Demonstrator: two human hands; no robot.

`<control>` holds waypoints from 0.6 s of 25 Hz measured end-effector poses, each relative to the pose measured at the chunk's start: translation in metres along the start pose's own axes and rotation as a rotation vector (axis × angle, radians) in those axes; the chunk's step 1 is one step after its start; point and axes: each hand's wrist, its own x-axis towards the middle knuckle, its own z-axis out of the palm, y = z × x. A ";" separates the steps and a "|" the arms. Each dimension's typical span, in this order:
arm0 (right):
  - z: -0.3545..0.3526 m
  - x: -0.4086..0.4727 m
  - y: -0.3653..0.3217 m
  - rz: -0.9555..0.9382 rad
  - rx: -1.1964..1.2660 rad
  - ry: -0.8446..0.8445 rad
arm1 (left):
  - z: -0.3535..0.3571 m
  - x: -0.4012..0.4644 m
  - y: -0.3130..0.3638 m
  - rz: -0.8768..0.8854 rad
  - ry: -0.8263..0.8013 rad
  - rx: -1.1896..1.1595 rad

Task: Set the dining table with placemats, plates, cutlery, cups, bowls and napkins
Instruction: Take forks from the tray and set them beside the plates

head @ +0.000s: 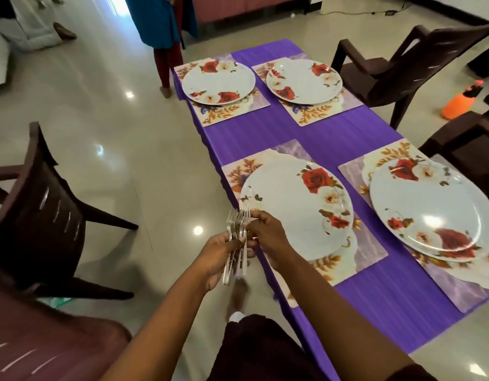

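Left hand (218, 253) has its grip clamped around a bundle of forks (237, 240), tines up, off the tabletop's (320, 138) near left edge. Right hand (268, 232) pinches one fork near its neck. At two o'clock, the nearest flowered plate (287, 207) rests on a placemat (369, 251); three more set places lie beyond.

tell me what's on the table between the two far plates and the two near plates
Nothing stands there. In the head view, the stretch between the far plates and near plates shows only bare purple tablecloth and placemat edges.
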 end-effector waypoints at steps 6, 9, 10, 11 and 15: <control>0.036 0.093 -0.043 0.005 0.005 0.105 | -0.048 0.083 0.078 -0.052 0.022 0.161; 0.035 0.131 -0.069 0.022 -0.041 0.219 | -0.059 0.123 0.112 -0.029 0.033 0.210; 0.030 0.142 -0.077 0.025 -0.072 0.262 | -0.062 0.134 0.120 -0.018 0.039 0.215; 0.024 0.152 -0.085 0.016 -0.103 0.304 | -0.062 0.145 0.126 -0.013 0.030 0.210; -0.005 0.183 -0.106 0.013 -0.174 0.402 | -0.055 0.180 0.146 -0.036 -0.040 0.173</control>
